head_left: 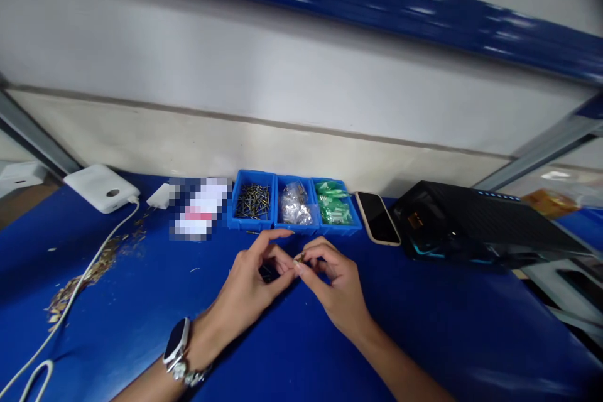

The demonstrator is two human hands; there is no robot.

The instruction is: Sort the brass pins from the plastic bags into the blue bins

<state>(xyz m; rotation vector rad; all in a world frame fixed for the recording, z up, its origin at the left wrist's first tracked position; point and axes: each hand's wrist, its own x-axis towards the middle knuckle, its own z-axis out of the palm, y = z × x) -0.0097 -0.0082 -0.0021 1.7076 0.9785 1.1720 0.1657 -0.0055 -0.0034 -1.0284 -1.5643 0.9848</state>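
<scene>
My left hand (261, 273) and my right hand (335, 279) meet fingertip to fingertip above the blue table, just in front of the bins. A small gold-coloured metal piece (301, 257) shows between the pinched thumb and finger of my right hand; its exact kind is too small to tell. The left thumb and a finger are pressed together against the same spot, and what they grip is hidden. Beyond the hands stand three blue bins: one with loose screws (253, 202), one with clear plastic bags (296, 206), one with green packets (333, 202).
A phone (378, 218) lies right of the bins, beside a black box-shaped device (485, 217). To the left are a pixelated patch (200, 208), a white adapter (161, 196), a white power bank (101, 188) with its cable (89, 270), and scattered brownish scraps (97, 267).
</scene>
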